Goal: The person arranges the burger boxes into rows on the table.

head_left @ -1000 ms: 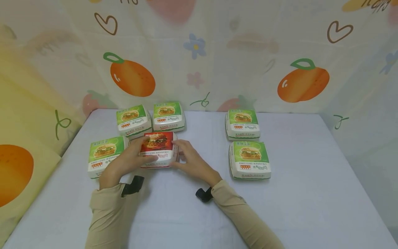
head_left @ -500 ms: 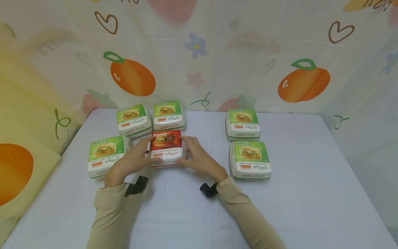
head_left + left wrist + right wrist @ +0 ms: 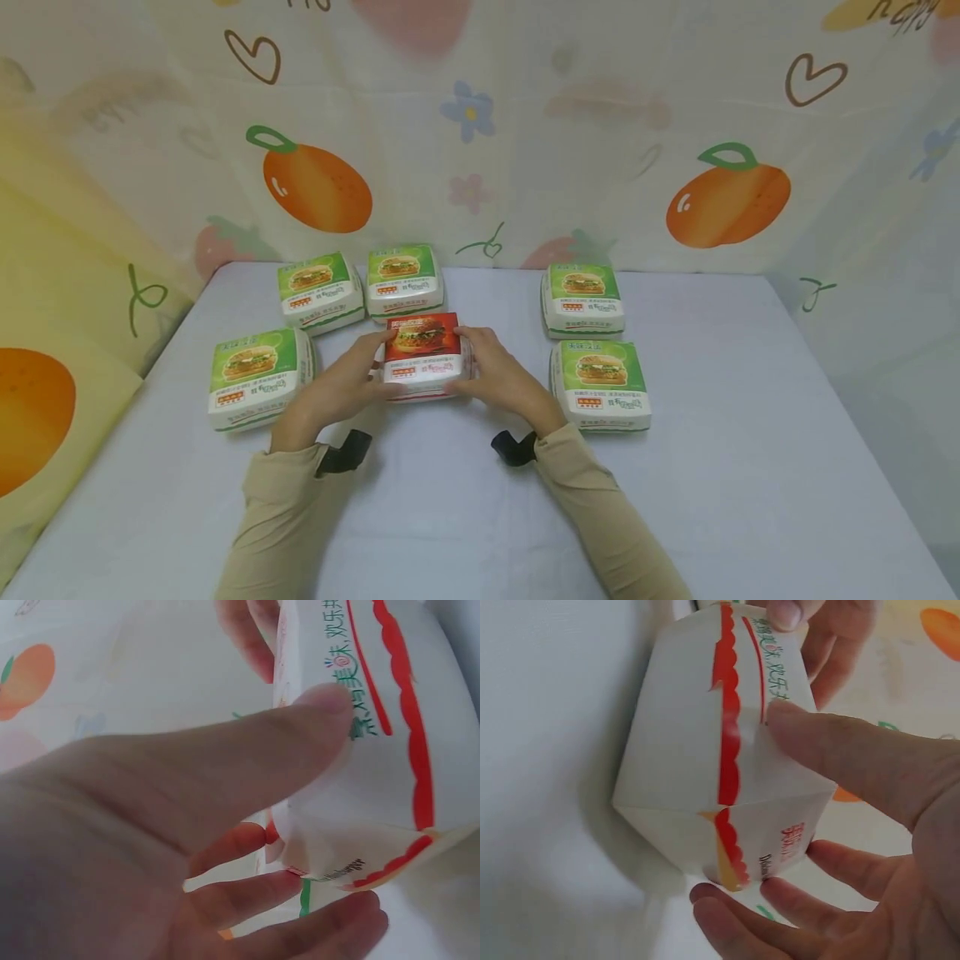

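Observation:
A burger box with a red top and a burger picture is held between both hands in the head view. My left hand grips its left side and my right hand its right side. In the left wrist view, the left thumb presses the front wall of the white box, with the other fingers around the side corner. The right wrist view shows the right thumb on that same wall of the box and fingers along its side. Just behind it stands a green-topped burger box.
Another green burger box stands at the back left, and one more green box sits left of the left hand. To the right, two green boxes stand one behind the other. A printed curtain hangs behind the white table.
Both hands have shifted the red burger box to the right, away from the green box at the left. The green boxes have stayed in place.

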The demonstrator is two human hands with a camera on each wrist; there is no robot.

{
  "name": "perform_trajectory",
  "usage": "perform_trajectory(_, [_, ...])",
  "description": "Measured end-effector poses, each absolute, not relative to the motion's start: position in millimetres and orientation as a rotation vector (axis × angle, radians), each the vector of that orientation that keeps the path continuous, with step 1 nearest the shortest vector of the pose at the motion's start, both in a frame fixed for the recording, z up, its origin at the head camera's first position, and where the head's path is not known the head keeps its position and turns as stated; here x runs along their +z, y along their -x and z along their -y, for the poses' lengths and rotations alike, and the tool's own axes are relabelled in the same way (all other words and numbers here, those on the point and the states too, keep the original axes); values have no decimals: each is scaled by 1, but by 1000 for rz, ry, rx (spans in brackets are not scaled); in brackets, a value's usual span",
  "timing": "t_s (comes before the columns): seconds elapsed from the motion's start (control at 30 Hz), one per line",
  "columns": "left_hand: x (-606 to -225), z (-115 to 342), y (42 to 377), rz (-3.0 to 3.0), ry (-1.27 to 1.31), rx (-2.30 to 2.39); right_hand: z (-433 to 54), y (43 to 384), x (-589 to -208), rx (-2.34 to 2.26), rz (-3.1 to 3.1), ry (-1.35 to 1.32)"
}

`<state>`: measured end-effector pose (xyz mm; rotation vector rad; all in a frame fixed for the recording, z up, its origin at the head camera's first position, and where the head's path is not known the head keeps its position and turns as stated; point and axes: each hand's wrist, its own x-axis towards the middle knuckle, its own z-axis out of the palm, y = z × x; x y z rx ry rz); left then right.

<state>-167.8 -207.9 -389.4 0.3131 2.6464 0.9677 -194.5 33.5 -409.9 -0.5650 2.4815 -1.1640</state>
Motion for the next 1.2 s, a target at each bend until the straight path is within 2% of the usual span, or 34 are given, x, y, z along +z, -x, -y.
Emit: perform_trajectory(1.2, [-425, 167, 179, -2730, -473, 1194, -71, 196, -384, -966, -2605, 337])
